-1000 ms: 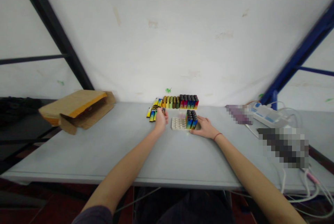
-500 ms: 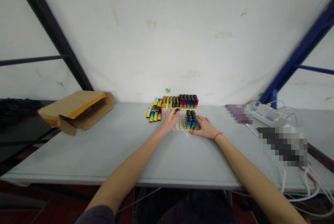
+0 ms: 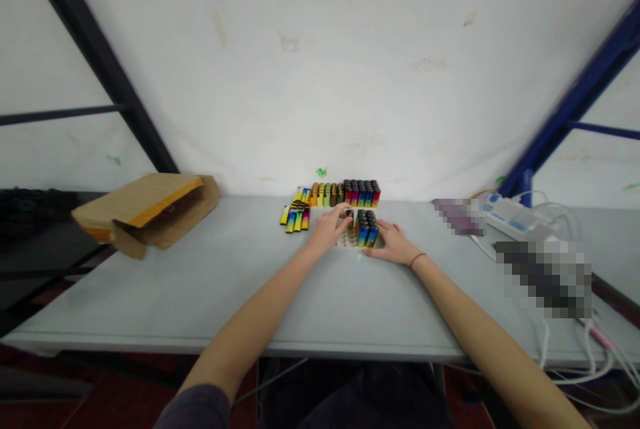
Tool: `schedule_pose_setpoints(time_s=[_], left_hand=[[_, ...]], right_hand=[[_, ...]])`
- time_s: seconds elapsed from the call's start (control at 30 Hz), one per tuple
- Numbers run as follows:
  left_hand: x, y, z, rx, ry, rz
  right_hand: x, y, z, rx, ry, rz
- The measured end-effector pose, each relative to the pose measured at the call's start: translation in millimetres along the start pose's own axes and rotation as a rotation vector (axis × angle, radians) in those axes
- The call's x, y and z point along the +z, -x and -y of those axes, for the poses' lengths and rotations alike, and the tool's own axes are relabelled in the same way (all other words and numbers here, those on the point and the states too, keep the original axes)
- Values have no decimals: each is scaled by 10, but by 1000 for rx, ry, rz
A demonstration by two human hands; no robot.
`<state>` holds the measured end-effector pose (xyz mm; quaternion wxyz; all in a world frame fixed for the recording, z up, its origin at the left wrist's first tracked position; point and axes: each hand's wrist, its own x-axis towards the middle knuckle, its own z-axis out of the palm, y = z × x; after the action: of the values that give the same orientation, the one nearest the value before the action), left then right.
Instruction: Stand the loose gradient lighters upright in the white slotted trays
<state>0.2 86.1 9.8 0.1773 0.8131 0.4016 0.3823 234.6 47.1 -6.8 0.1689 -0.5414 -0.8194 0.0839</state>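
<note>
At the far side, a broad pale wall (image 3: 320,69), scuffed in places. Before it, a long grey table (image 3: 200,302), stretching from left to right. A dark frame post (image 3: 95,49) slanting at the left, a blue post (image 3: 585,102) slanting at the right. On the left of the table, a brown cardboard box (image 3: 145,199), lying down, open end toward the right. On the right, a white power strip (image 3: 520,219).

Near the wall at the centre, far rows (image 3: 361,194) of apparent lighters, upright and tightly packed, yellow-topped on the left, black-topped on the right; seemingly done. Right hand (image 3: 395,244) at the right end of a pale holed tray (image 3: 349,241), thumb and fingers curved wide around that side, apparently touching; cannot tell whether clasping. Left hand (image 3: 330,229) over the tray's left part, partly hiding the holes, fingers narrowed on one piece.

Left of the far rows, a loose pile (image 3: 297,219), lying flat, yellow and multicoloured, outside any hole. In the tray, toward the right, an upright block (image 3: 367,229), mostly blue, black-topped: that portion filled, with bare holes to its left. Smallest, a single lighter (image 3: 351,215), dark-topped, roughly upright, pinched in the left fingers just left of the block; cannot tell whether seated.
</note>
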Motion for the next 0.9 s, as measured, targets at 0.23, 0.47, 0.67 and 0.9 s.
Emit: schedule_pose_setpoints(time_s=[0.23,0.47,0.67,0.9], left_hand=[[-103,25,-118,64,-205,30],[-494,99,-14,-414,-713,-57],[-525,141,16,-449,-772,115],[-416,129,-115,-381,-709,182]], right_hand=[[-10,7,13,6,-5,3],[-8,4,11,9,-3,11],[4,-3,-1,0,-7,0],[0,-4,4,10,-16,8]])
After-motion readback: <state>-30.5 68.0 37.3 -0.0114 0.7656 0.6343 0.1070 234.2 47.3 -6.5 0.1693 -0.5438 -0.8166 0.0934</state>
